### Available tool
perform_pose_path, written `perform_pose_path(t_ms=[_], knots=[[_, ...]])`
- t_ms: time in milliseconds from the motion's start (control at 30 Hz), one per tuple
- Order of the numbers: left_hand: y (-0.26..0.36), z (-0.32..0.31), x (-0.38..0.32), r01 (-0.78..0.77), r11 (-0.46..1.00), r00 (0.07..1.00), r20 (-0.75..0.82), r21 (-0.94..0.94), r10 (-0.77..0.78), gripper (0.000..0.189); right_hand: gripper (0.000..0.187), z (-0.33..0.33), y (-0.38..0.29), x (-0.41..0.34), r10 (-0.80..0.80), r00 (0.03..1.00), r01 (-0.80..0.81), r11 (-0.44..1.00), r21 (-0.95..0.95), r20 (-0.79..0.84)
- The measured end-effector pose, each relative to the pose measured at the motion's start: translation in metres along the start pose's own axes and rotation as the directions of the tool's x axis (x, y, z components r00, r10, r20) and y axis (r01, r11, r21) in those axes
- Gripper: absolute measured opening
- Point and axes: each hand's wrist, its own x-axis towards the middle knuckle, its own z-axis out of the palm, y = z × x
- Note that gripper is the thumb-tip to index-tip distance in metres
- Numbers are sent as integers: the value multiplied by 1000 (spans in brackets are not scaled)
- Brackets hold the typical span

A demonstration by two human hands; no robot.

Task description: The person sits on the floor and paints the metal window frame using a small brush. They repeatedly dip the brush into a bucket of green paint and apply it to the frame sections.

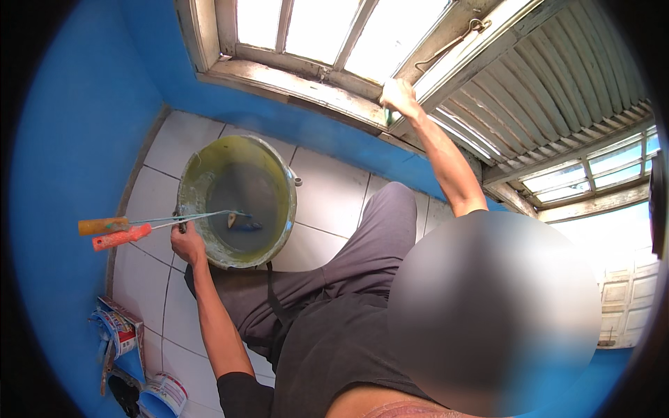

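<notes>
A large round bucket (290, 230) with murky water stands on the white tiled floor. My left hand (188, 244) grips its rim at the left side. Two paint rollers, one with an orange-yellow handle (103, 225) and one with a red handle (121, 237), lean over that rim, their heads in the bucket. A small pale object (231, 220) shows at the water. My right hand (399, 96) is closed at the lower corner of the white wooden window frame (313, 94), around something greenish, perhaps a cloth or sponge, mostly hidden by the fingers.
Blue walls (78, 146) rise at the left and below the window. Paint containers (164, 394) and a blue tray (130, 360) stand at the lower left. A metal window hook (449, 47) hangs above my right hand. Louvred shutters (543, 89) are at the upper right.
</notes>
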Motion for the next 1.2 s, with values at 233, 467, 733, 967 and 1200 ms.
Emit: perform_pose_path(t_ms=[233, 467, 733, 967, 1200], knots=[[2, -3, -2, 13, 1000, 1000, -17, -28, -13, 38, 17, -5, -4, 0, -88, 995, 91, 994, 53, -51], [6, 0, -2, 8, 999, 1000, -8, -49, -9, 38, 19, 14, 7, 3, -35, 999, 38, 993, 108, -32], [-3, 3, 1, -4, 1000, 1000, -27, -19, 3, 38, 20, 5, -12, -4, -16, 1000, 17, 990, -141, 7], [1, -5, -2, 20, 999, 1000, -17, -27, -20, 38, 24, 10, 16, 23, -74, 996, 74, 997, 8, 43], [-11, 0, 1, -22, 998, 999, -47, -57, 20, 36, 22, 29, 16, 25, -138, 989, 117, 944, 308, 44]])
